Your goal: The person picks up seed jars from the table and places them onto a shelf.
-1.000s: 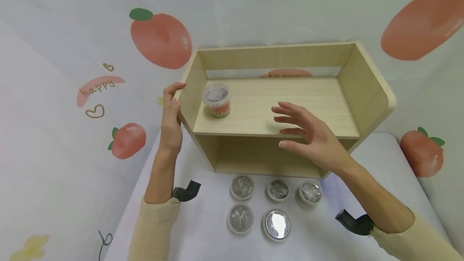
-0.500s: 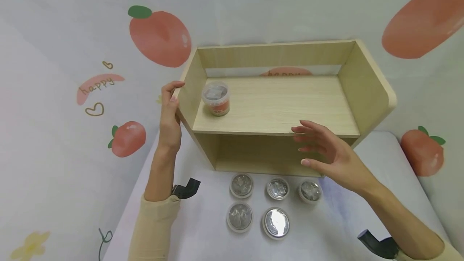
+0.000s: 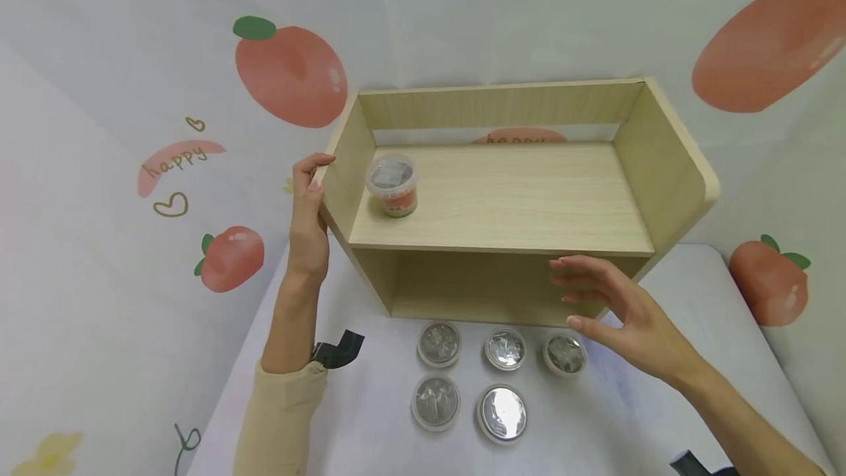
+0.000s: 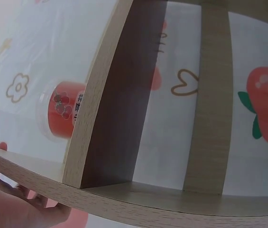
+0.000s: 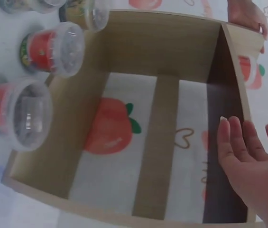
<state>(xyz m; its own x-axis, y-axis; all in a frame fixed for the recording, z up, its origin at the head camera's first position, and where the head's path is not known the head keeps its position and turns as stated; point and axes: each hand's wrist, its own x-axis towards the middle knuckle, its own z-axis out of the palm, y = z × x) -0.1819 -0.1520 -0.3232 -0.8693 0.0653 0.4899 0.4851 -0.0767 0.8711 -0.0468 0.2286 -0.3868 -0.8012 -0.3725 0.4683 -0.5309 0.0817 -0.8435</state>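
Note:
A light wooden two-tier shelf (image 3: pixel 515 200) stands against the wall. My left hand (image 3: pixel 308 233) grips the front edge of its left side panel; in the left wrist view those fingers (image 4: pixel 10 192) lie along the panel's outer side. On the upper board, close to that panel, sits a clear-lidded plastic tub (image 3: pixel 399 197) with red contents. My right hand (image 3: pixel 628 325) holds nothing. It hovers before the right end of the lower compartment, fingers spread and slightly bent, above the rightmost tub (image 3: pixel 564 355) on the table.
Several more lidded tubs stand on the white-covered table (image 3: pixel 370 417) in front of the shelf: two in the back row, a grey-topped tub (image 3: pixel 436 402) and a shiny-lidded tub (image 3: pixel 502 413) nearer. Behind the shelf hangs a white wall cloth (image 3: pixel 463 13) with printed fruit.
My right hand has moved down and to the right, from over the upper board to before the lower compartment. My left hand and the tub on the board have stayed put.

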